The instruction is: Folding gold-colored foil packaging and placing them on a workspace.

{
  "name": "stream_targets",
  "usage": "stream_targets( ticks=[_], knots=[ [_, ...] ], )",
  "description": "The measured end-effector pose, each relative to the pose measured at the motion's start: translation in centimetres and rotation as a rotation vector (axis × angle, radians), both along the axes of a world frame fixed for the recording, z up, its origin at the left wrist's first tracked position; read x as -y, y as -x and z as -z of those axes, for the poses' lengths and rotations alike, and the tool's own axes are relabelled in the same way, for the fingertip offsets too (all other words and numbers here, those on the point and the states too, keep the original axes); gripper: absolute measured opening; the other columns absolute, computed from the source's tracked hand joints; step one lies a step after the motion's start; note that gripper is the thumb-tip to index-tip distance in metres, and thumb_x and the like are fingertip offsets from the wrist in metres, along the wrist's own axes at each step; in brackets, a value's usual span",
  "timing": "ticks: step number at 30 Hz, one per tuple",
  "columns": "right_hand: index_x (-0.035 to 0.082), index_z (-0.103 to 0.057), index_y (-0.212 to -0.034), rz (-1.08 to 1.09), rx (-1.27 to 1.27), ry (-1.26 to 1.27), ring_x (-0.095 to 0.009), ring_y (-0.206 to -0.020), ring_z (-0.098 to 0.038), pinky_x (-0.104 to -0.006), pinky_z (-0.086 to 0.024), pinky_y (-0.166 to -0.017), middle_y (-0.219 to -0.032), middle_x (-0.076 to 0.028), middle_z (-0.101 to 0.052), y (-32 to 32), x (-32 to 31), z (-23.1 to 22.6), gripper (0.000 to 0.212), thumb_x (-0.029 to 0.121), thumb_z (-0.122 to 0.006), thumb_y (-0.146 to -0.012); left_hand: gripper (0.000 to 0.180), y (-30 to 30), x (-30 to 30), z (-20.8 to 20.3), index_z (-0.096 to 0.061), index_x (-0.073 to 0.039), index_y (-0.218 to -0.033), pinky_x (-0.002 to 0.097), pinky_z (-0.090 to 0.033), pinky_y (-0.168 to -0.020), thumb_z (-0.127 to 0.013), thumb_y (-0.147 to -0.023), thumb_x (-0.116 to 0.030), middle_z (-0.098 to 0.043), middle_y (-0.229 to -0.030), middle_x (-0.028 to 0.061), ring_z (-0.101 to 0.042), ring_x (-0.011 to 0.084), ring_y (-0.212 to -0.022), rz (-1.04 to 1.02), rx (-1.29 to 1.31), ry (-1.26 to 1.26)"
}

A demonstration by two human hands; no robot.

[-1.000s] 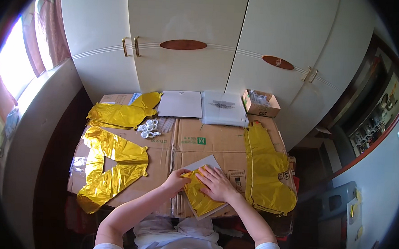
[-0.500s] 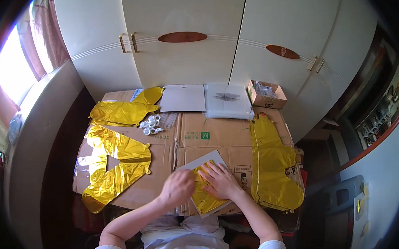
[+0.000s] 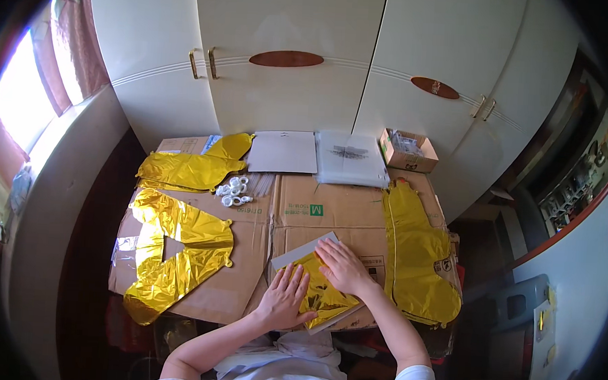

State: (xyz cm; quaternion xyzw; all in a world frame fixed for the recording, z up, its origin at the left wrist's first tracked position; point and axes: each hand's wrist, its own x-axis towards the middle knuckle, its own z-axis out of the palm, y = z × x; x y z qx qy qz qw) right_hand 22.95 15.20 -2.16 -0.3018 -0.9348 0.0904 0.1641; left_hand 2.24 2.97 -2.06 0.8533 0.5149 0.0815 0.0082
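Near the front edge of the table, a folded gold foil balloon (image 3: 327,300) lies on a grey-white card (image 3: 296,253) turned at a slant. My left hand (image 3: 284,303) rests flat on the foil's left side, fingers stretched out. Flat across its upper right part is my right hand (image 3: 343,268), also open with the fingers extended. Both palms cover part of the foil and card.
Flat gold foil balloons lie at the left (image 3: 188,242) and right (image 3: 417,265), with more foil (image 3: 195,170) at the back left. White ribbon rolls (image 3: 232,190), a card stack (image 3: 283,152), clear bags (image 3: 350,161) and an open carton (image 3: 410,158) stand along the back.
My left hand, closed and blurred before, has opened and now lies flat on the foil. My right hand has shifted slightly right and up. The foil's left part looks pressed down wider.
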Motion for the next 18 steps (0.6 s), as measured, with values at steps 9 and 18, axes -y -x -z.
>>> stream_targets(
  ticks=[9, 18],
  knots=[
    [0.006, -0.053, -0.138, -0.004, 0.034, -0.088, -0.027, -0.141, -0.038, -0.0488, -0.025, -0.117, -0.146, -0.009, -0.050, -0.39, -0.95, 0.79, 0.047, 0.031, -0.052, -0.098, 0.104, -0.08, 0.12, -0.18, -0.039, -0.004, -0.147, 0.0580, -0.017, -0.117, -0.049, -0.078, -0.081, -0.032, -0.148, 0.0352, -0.022, 0.0553, -0.141, 0.016, 0.037, 0.005],
    [0.010, -0.050, -0.142, 0.042, 0.059, -0.092, -0.029, -0.144, -0.033, -0.0517, -0.023, -0.117, -0.148, -0.006, -0.048, -0.52, -0.61, 0.91, 0.050, 0.033, -0.051, -0.097, 0.107, -0.10, 0.06, -0.19, -0.038, -0.006, -0.148, 0.0598, -0.016, -0.116, -0.052, -0.075, -0.082, -0.030, -0.149, 0.0359, -0.020, 0.0565, -0.141, 0.018, 0.036, 0.029]
  ],
)
